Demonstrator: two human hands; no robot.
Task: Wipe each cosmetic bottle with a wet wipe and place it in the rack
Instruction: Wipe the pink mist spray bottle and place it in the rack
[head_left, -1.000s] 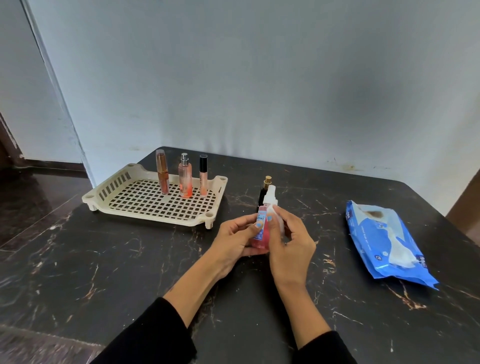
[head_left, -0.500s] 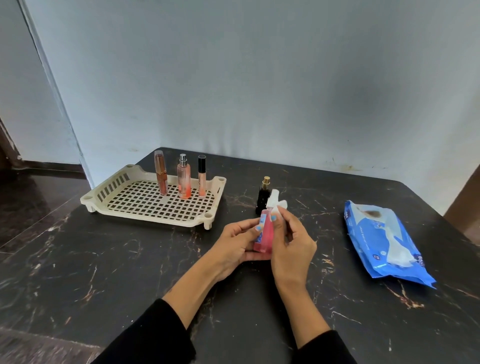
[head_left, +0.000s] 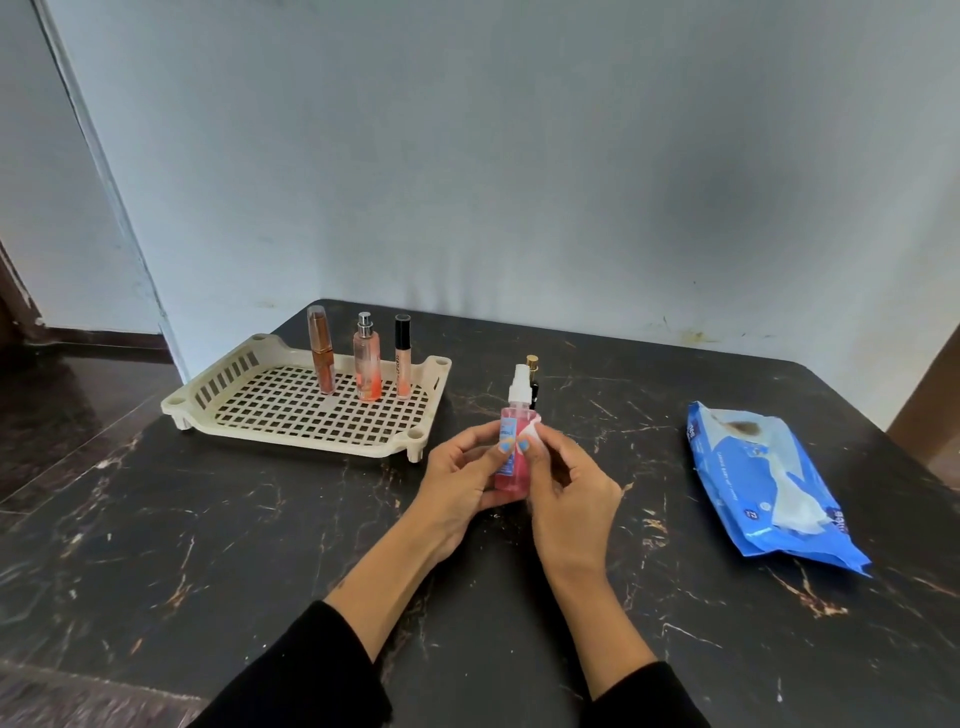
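Left hand (head_left: 462, 480) gripping pink spray bottle (head_left: 514, 447), right hand (head_left: 566, 480) pinching mostly hidden wipe (head_left: 533, 432) against it, dark bottle (head_left: 533, 379) half-hidden behind, label unreadable

You see a glossy black marble table (head_left: 208, 545) with pale and rusty veins. On it, left of the pink bottle (head_left: 511, 457), the cream rack (head_left: 291, 410) looks like matt plastic lattice. The pink bottle is clear, smooth plastic with a white plastic sprayer and a glossy blue label. Right of it, the wipes pack (head_left: 769, 478) is shiny, crinkled blue film. Behind it, the wall (head_left: 519, 156) is matt, scuffed paint.
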